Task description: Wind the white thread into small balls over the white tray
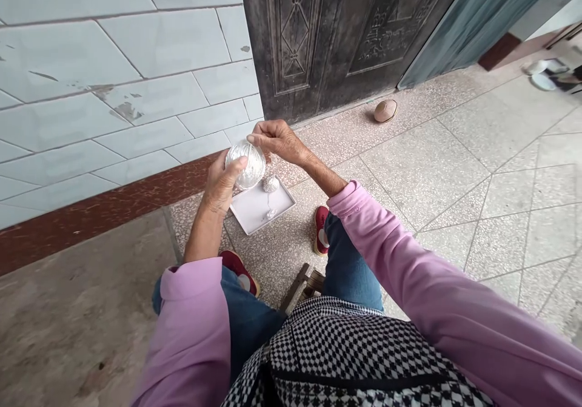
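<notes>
My left hand (221,181) is closed around a large ball of white yarn (251,167), its thumb pressed on the near side. At the ball's upper edge, my right hand (279,141) pinches the white yarn between thumb and forefinger; the strand itself is too thin to follow clearly. Below the hands a pale shallow tray (249,218) lies on the floor. Inside it are a small white ball (271,184) and a little loose white clump (271,214), with a thin strand running between them.
A wooden stool (297,289) shows between my knees. My red shoes (321,230) flank the tray. Ahead are a tiled wall (136,85) and a dark carved door (318,43). A round brownish object (385,110) lies near the door, and pale dishes (541,81) sit far right.
</notes>
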`<state>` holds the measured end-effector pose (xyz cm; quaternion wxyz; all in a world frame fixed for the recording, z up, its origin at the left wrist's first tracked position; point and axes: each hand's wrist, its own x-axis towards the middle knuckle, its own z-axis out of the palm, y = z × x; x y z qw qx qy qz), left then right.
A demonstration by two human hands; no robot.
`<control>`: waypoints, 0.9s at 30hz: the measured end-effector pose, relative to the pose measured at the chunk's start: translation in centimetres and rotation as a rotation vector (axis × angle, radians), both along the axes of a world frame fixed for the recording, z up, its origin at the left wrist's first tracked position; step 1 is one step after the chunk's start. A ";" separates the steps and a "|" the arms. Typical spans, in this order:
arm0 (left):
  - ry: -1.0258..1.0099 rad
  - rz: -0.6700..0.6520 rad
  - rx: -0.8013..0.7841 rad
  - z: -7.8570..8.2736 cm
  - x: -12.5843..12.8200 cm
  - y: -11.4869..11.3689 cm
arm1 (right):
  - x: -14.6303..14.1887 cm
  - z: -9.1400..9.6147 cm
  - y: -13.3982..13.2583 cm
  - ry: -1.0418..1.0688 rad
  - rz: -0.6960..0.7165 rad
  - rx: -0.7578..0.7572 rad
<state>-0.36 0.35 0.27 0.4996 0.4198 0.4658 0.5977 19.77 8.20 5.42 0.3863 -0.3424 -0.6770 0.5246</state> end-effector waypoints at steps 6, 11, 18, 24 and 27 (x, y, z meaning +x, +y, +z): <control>-0.094 -0.158 -0.046 0.7 0.8 -0.6 | -0.7 -1.0 1.2 0.033 -0.082 -0.018; -0.148 -0.267 -0.015 -0.2 0.4 -0.5 | -1.2 -1.5 2.0 0.119 -0.070 -0.068; -0.316 -0.081 -0.003 -1.3 0.3 0.8 | -2.4 -2.4 1.8 0.031 -0.135 -0.003; -0.329 0.000 0.015 -1.1 -1.5 1.8 | -3.7 -3.8 0.1 -0.243 -0.084 0.146; -0.316 0.058 0.029 -1.7 -2.0 2.2 | -4.3 -4.0 -0.6 -0.365 -0.057 0.179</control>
